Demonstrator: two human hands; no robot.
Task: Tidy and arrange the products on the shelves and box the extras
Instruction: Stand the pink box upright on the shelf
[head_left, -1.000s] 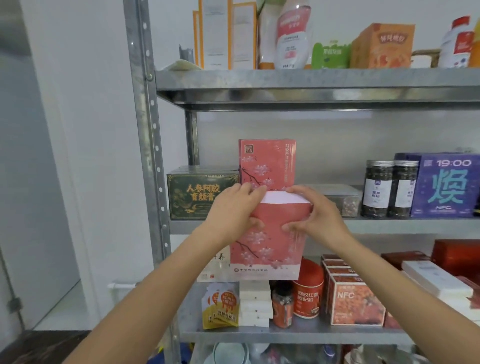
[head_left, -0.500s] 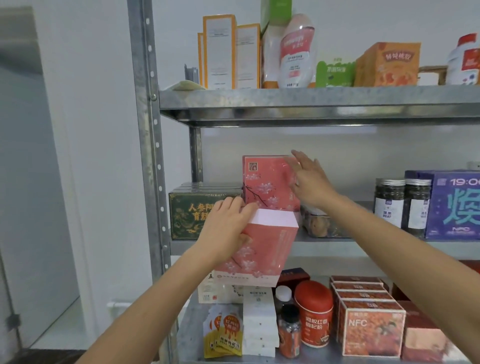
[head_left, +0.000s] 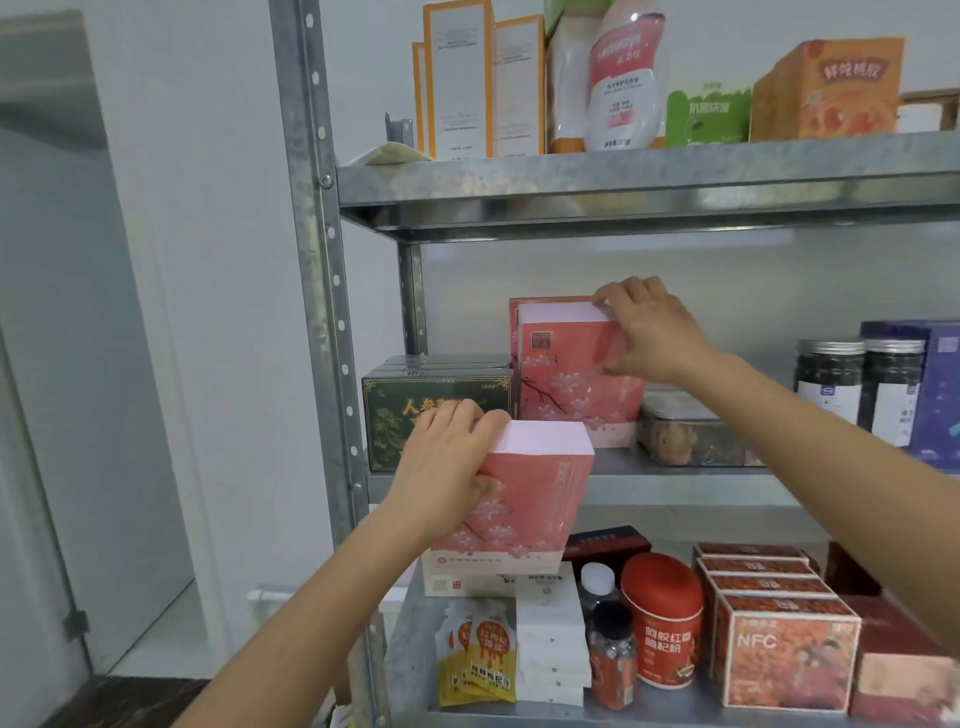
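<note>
My left hand (head_left: 447, 462) grips a pink blossom-printed box (head_left: 524, 499) by its upper left corner and holds it in the air in front of the middle shelf (head_left: 691, 480). A matching pink box (head_left: 566, 389) stands upright on that shelf, with another of the same kind close behind it. My right hand (head_left: 649, 332) grips the standing box at its top right corner, fingers over the top edge and thumb on the front.
A dark green box (head_left: 410, 410) sits left of the standing pink box, a clear container (head_left: 685, 431) to its right, then two dark jars (head_left: 862, 384) and a purple box (head_left: 935, 395). Cartons and a bottle fill the top shelf; NFC boxes (head_left: 784, 649) and a red canister (head_left: 662, 618) stand below.
My right hand let go of the held box, reached up to the shelf and took hold of the standing pink box's top corner. My left hand now holds the other box alone.
</note>
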